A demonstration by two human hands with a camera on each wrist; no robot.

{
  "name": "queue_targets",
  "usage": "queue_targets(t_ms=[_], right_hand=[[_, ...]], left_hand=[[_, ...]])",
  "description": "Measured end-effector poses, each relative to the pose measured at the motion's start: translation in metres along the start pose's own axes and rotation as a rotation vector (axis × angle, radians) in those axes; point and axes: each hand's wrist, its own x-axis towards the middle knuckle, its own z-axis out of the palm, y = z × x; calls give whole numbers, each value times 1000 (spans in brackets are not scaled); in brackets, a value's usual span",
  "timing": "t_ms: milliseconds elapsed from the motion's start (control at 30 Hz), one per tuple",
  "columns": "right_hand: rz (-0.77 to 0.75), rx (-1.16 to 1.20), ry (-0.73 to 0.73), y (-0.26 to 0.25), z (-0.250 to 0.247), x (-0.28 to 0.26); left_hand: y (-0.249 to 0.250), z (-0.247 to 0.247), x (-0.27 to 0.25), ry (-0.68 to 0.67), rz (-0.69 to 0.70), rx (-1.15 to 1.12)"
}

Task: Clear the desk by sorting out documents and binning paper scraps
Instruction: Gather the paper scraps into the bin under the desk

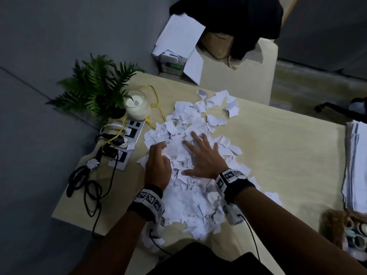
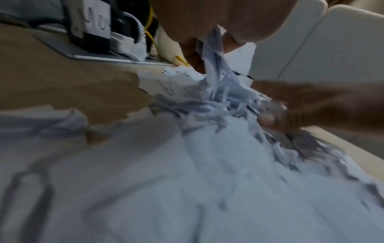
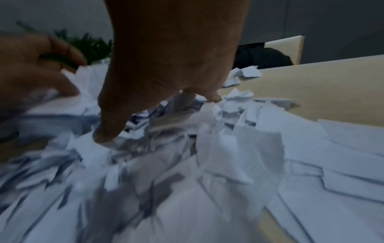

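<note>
A heap of torn paper scraps (image 1: 190, 153) covers the middle of the pale desk (image 1: 282, 147), running back to its near edge; the right hand (image 1: 202, 157) lies flat on the heap, fingers straight and spread, gripping nothing; the left hand (image 1: 157, 165) sits at the heap's left side, fingers curled around a few scraps, as the left wrist view shows; left of the heap lie a power strip (image 1: 127, 141) with yellow cable, a white candle jar (image 1: 137, 105), a fern (image 1: 95, 86) and a wristwatch (image 1: 92, 163); well right of the heap, at the desk's edge, rests a stack of documents (image 1: 355, 165).
</note>
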Motion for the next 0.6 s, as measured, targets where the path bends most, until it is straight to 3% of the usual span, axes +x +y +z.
queue_targets(t_ms=[100, 233, 300, 400, 600], right_hand=[[1, -69, 29, -8, 11, -1], [-13, -44, 314, -9, 15, -8], [17, -69, 350, -12, 10, -5], [-21, -74, 311, -22, 3, 9], [-141, -155, 41, -57, 17, 36]], left_hand=[[-12, -11, 6, 4, -30, 16], [-30, -17, 7, 25, -104, 106], [-31, -22, 11, 43, -167, 79], [-30, -27, 17, 29, -153, 78], [-28, -33, 24, -28, -245, 146]])
